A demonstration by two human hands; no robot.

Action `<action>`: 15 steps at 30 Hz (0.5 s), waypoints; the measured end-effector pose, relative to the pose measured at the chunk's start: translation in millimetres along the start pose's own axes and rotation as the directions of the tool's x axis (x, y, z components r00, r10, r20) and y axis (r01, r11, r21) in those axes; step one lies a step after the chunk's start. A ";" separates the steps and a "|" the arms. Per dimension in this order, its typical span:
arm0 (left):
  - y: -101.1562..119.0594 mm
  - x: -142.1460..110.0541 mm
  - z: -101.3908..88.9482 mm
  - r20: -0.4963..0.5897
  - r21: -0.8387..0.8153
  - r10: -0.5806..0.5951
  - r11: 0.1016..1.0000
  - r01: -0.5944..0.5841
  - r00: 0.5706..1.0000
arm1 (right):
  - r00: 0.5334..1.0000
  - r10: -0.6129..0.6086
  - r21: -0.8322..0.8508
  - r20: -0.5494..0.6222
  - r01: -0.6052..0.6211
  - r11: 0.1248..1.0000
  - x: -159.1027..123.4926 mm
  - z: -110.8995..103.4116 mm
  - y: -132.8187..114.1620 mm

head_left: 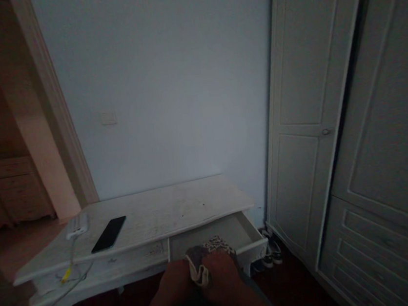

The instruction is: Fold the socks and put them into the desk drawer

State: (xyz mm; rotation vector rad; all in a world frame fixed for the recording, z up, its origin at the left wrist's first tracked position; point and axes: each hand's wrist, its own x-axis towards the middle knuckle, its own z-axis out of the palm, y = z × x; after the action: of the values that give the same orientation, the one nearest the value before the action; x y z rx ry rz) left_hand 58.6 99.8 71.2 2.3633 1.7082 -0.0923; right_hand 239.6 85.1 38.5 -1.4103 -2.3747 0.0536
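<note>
A bunched piece of patterned cloth [196, 258], grey with a cream edge and a dark spotted part, is between my two hands at the bottom centre. My left hand [176, 279] is closed at the cloth's left side. Wrapped over its right part is my right hand [222, 273], fingers curled. Both hands are just in front of a pulled-out drawer [251, 227] in the white table [180, 200]. The spotted end of the cloth reaches over the drawer's front. My fingertips are partly hidden in the dim light.
On the table's left lie a dark phone [109, 234] and a white power strip [77, 225] with a cable [63, 294] hanging down. Shoes [272, 253] stand on the floor right of the table. A tall wardrobe [302, 112] fills the right side.
</note>
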 end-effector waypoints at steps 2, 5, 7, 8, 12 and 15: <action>0.0 1.0 2.7 -0.022 0.021 0.006 1.000 -0.006 1.000 | 0.999 0.039 -0.023 0.033 -0.038 0.999 -6.4 -14.0 19.6; -1.6 2.1 6.9 -0.051 0.044 0.025 0.999 -0.023 0.998 | 0.989 0.145 -0.060 0.017 -0.144 0.988 -19.7 -37.9 56.2; -3.5 2.9 9.1 -0.055 0.054 0.038 0.998 -0.035 0.998 | 0.978 0.210 -0.075 -0.001 -0.210 0.975 -28.2 -51.0 79.6; -4.5 3.4 9.9 -0.056 0.057 0.044 0.998 -0.041 0.997 | 0.972 0.233 -0.080 -0.006 -0.233 0.969 -31.6 -56.0 89.3; -6.7 4.5 10.9 -0.056 0.065 0.060 0.996 -0.057 0.997 | 0.963 0.268 -0.098 -0.035 -0.270 0.958 -35.4 -63.4 102.9; -5.2 4.1 9.1 -0.055 0.062 0.066 0.996 -0.063 0.996 | 0.959 0.278 -0.110 -0.047 -0.282 0.953 -27.0 -54.3 82.7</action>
State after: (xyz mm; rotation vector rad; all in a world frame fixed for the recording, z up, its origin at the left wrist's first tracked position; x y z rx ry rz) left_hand 55.8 103.2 60.8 2.4850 1.6750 -0.0675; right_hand 338.8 94.6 62.6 -1.7814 -2.1664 -0.0311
